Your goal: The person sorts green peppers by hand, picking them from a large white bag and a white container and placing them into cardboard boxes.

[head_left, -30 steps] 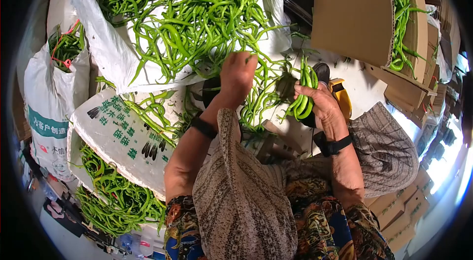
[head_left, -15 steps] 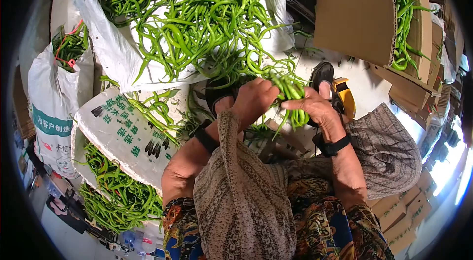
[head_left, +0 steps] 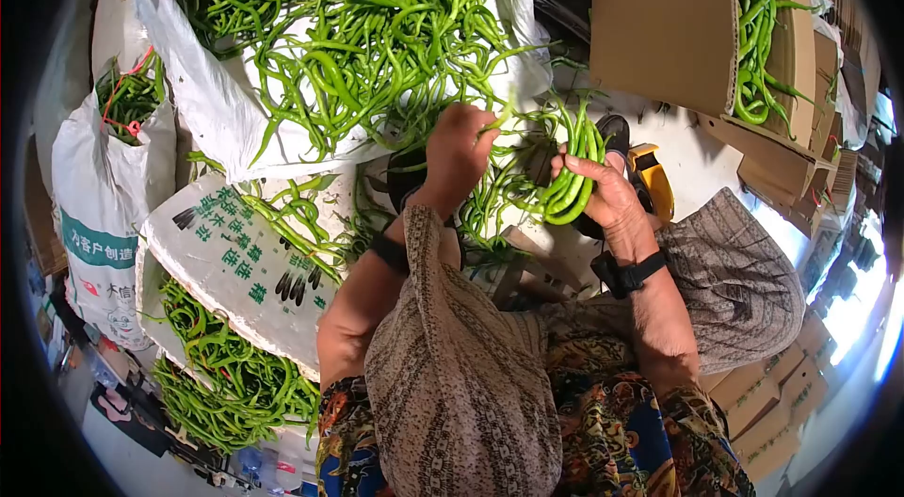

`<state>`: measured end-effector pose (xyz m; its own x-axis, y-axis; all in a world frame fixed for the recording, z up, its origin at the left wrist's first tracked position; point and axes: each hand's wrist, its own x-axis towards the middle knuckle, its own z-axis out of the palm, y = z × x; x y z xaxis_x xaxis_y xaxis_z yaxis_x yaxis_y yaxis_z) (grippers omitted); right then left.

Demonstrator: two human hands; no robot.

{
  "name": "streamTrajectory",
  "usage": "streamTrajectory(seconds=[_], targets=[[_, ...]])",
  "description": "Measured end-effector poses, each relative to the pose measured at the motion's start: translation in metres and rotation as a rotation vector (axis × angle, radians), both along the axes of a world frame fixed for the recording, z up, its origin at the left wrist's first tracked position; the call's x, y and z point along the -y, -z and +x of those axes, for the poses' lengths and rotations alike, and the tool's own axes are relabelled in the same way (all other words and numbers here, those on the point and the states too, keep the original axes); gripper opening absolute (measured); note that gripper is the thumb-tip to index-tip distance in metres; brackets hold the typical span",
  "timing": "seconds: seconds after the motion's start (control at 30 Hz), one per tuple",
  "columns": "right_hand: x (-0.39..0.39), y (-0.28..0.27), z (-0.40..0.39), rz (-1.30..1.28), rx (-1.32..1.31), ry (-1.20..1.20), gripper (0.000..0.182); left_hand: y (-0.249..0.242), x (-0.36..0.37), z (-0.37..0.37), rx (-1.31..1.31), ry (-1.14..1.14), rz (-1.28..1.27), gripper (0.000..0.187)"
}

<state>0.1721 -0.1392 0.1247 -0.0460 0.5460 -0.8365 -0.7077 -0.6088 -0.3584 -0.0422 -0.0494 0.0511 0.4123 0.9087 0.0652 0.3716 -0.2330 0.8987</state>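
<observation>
In the head view my right hand (head_left: 609, 193) is closed round a small bunch of long green chili peppers (head_left: 568, 188), their stem ends pointing up and away. To its left, my left hand (head_left: 459, 151) is closed at the near edge of the big pepper heap (head_left: 377, 36). A single green chili pepper (head_left: 506, 113), slightly blurred, sticks out from its fingers. More loose peppers (head_left: 485, 205) hang or lie between the two hands, above the floor. The heap rests on a white plastic sheet (head_left: 212, 88).
A cardboard box (head_left: 664, 17) with peppers inside stands at the upper right. At the left are a tied white sack (head_left: 108, 186) of peppers and a white foam box with a printed lid (head_left: 240, 238). A yellow object (head_left: 652, 182) lies by my right shoe (head_left: 614, 135).
My hands have moved apart. The left went up and left toward the heap, away from the bunch; the right still grips the bunch, now turned more upright.
</observation>
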Motion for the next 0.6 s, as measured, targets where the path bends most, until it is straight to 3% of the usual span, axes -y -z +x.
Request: streamTrajectory(seconds=[0.03,0.07,0.17,0.2,0.3,0.33,0.47,0.6], targets=[[-0.004,-0.002,-0.002,0.021,0.005,0.012,0.033,-0.013,0.001,0.000,0.059,-0.067,-0.185,0.009],[-0.007,-0.005,-0.007,0.039,0.010,0.022,0.034,-0.023,0.002,-0.002,0.310,-0.133,-0.665,0.012],[-0.017,-0.005,-0.018,0.080,-0.017,-0.008,0.035,-0.066,-0.006,-0.005,0.304,0.078,-0.750,0.012],[-0.023,-0.011,-0.025,0.090,-0.019,-0.024,0.036,-0.070,-0.002,0.004,0.444,0.085,-0.778,0.014],[-0.036,-0.016,-0.039,0.204,0.054,-0.081,0.036,-0.086,-0.011,0.004,0.104,0.361,-0.434,0.015],[-0.039,-0.019,-0.039,0.231,0.081,-0.101,0.035,-0.090,-0.011,0.003,0.076,0.363,-0.473,0.026],[-0.049,-0.051,-0.036,0.338,0.102,-0.171,0.039,-0.136,-0.022,-0.011,0.348,0.280,-0.727,0.040],[-0.051,-0.100,-0.039,0.454,-0.008,-0.113,0.049,-0.206,-0.025,-0.041,0.533,0.045,-0.685,0.034]])
